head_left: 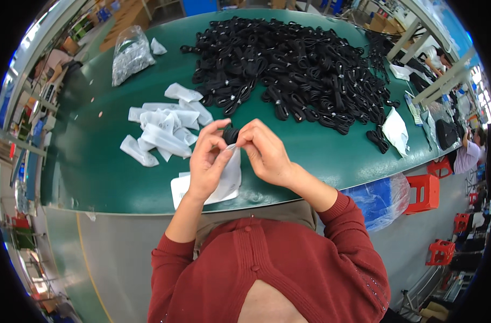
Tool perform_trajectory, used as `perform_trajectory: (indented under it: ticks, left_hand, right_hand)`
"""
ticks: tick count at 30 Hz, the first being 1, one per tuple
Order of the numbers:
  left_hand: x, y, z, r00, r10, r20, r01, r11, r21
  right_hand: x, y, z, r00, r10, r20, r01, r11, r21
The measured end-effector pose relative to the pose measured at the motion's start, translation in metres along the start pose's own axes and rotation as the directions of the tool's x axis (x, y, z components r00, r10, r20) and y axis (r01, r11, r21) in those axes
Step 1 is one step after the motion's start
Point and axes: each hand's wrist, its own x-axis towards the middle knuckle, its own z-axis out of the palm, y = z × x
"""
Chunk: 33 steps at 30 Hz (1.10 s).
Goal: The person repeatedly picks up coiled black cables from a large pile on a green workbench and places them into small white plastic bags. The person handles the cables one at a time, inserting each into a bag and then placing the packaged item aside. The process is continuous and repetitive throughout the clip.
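Observation:
Near the front edge of the green table, my left hand (207,161) has its fingers closed around a small black coiled cable (232,134) at the mouth of a frosted plastic bag (232,175). My right hand (264,153) pinches the same bag's rim from the other side. The cable's upper end shows above the bag mouth; its lower part is hidden by fingers and plastic. Under the bag lies a flat stack of white bags (180,188). To the left of my hands is a loose pile of filled frosted bags (165,132).
A large heap of black coiled cables (294,64) covers the table's far side. A clear bag of small packets (132,56) stands at the back left. At the right lie a white bag (396,132) and a single cable bundle (377,140). A red stool (423,194) stands beyond the front edge.

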Motion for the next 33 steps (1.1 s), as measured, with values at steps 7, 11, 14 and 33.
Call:
perform_trajectory:
  ticks: [7,11,14,33]
  left_hand:
    - [0.009,0.003,-0.006,0.998,0.026,0.061,-0.031,0.995,0.09]
    - [0.019,0.009,-0.009,0.974,-0.025,0.227,-0.018,0.982,0.186]
    - [0.026,0.014,-0.013,0.975,-0.044,0.218,-0.028,0.948,0.317]
    - [0.04,-0.001,-0.061,0.952,-0.138,-0.273,0.187,0.969,0.164]
  right_hand:
    - [0.002,0.004,-0.009,0.999,0.035,0.037,-0.035,0.999,0.001]
    - [0.008,0.009,-0.012,1.0,0.001,-0.01,-0.001,0.999,-0.038]
    - [0.015,0.01,-0.013,0.999,-0.02,-0.034,0.018,0.998,-0.058]
    - [0.028,0.076,-0.025,0.94,0.217,-0.265,-0.318,0.838,-0.443]
